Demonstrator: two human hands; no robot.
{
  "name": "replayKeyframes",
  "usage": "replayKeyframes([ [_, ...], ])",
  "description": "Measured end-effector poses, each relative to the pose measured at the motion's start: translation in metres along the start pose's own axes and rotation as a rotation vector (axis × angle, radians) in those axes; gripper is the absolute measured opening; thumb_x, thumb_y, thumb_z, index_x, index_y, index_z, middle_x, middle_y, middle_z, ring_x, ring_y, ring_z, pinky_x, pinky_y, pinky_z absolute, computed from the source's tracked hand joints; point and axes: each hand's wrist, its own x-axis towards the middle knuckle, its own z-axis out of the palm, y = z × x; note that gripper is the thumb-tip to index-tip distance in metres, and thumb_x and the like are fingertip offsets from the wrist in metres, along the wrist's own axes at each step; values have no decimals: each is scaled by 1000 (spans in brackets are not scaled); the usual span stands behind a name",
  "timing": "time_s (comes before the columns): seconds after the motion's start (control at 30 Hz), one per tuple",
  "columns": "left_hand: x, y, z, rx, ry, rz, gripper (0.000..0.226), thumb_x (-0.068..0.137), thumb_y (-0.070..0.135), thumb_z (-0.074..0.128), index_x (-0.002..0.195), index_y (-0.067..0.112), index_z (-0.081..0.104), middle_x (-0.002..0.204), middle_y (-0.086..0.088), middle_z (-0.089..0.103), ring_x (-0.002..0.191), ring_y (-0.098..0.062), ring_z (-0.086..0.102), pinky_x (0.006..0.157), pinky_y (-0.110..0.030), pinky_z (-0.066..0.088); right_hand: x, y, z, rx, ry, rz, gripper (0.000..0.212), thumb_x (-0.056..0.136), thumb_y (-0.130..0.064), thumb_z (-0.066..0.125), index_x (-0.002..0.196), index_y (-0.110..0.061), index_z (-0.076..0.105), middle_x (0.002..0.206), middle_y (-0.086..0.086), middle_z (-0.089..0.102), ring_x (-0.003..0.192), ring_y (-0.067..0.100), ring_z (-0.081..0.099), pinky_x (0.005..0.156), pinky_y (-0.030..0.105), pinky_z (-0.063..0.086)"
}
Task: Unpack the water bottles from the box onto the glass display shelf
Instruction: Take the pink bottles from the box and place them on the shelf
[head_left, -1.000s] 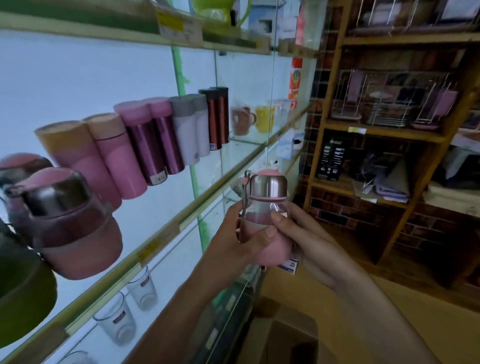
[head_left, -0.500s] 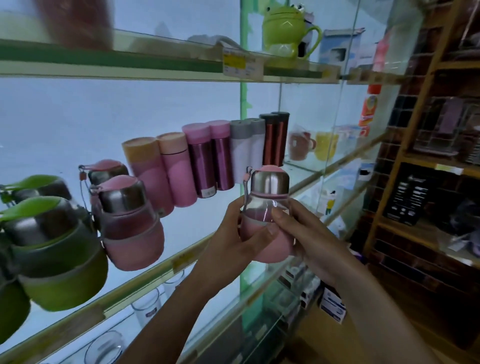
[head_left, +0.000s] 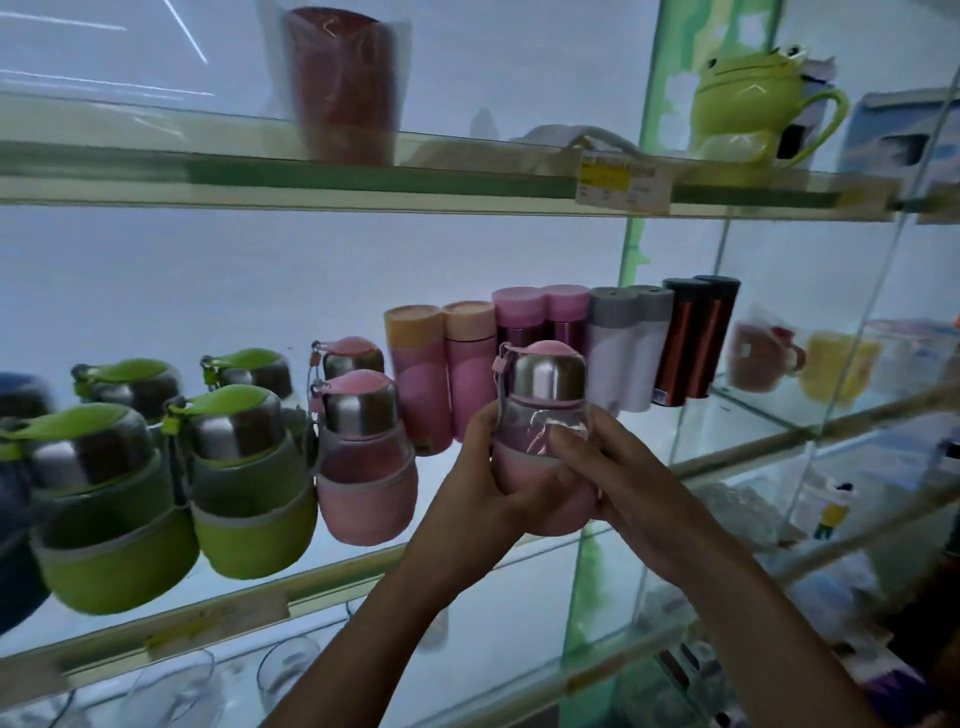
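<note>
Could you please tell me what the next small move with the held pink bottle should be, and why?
Probably lower the pink bottle, upright in the left hand and right hand, onto the glass shelf just right of the matching shelved bottle, where a gap shows.

Two unclothed arms of one person, a slim left forearm (head_left: 363, 649) entering at six o'clock and a right forearm (head_left: 753, 613) entering at five o'clock, each bare to the wrist, end in a bare left hand (head_left: 483, 483) and right hand (head_left: 623, 483).
</note>
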Motion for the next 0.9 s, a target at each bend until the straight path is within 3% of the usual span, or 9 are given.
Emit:
replayKeyframes([
  [0.1, 0, 0, -6, 22, 73, 3, 62, 85, 15, 80, 136, 29, 49, 111, 19, 71, 98, 4, 68, 73, -16, 55, 14, 3, 5, 17, -56, -17, 46, 86, -40, 66, 131, -29, 64, 122, -1, 75, 115, 19, 71, 93, 43, 59],
  [0.33, 6, -2, -16, 59, 188, 20, 63, 84, 11, 80, 138, 23, 49, 115, 18, 69, 105, 2, 67, 79, -16, 54, 36, 5, 14, -8, -170, -55, 43, 92, -37, 63, 134, -29, 61, 125, -3, 74, 117, 17, 70, 86, 35, 59],
  [0.47, 10, -7, -22, 81, 224, 8, 65, 84, 10, 80, 138, 25, 48, 118, 13, 69, 107, 1, 66, 81, -18, 55, 46, 9, 19, -17, -196, -44, 35, 101, -29, 59, 136, -30, 60, 127, -4, 73, 119, 17, 69, 99, 46, 58],
  [0.63, 13, -11, -22, 131, 246, 23, 66, 85, 8, 79, 140, 25, 46, 119, 18, 67, 108, 4, 65, 82, -15, 54, 57, 14, 21, -13, -219, -64, 41, 91, -38, 66, 131, -31, 63, 124, -6, 74, 121, 14, 68, 103, 44, 54],
  [0.77, 12, -19, -20, 207, 274, 42, 68, 86, 17, 78, 141, 32, 40, 122, 26, 60, 111, 15, 57, 83, -5, 47, 65, 25, 22, -36, -222, -83, 40, 92, -39, 72, 130, -32, 64, 124, -5, 74, 121, 14, 67, 107, 46, 51],
  [0.9, 13, -28, -19, 266, 287, 42, 69, 85, 26, 77, 142, 35, 39, 133, 21, 56, 119, 10, 55, 91, -8, 46, 70, 37, 20, -31, -247, -86, 42, 92, -34, 71, 133, -30, 62, 126, -3, 73, 122, 16, 67, 109, 49, 50],
])
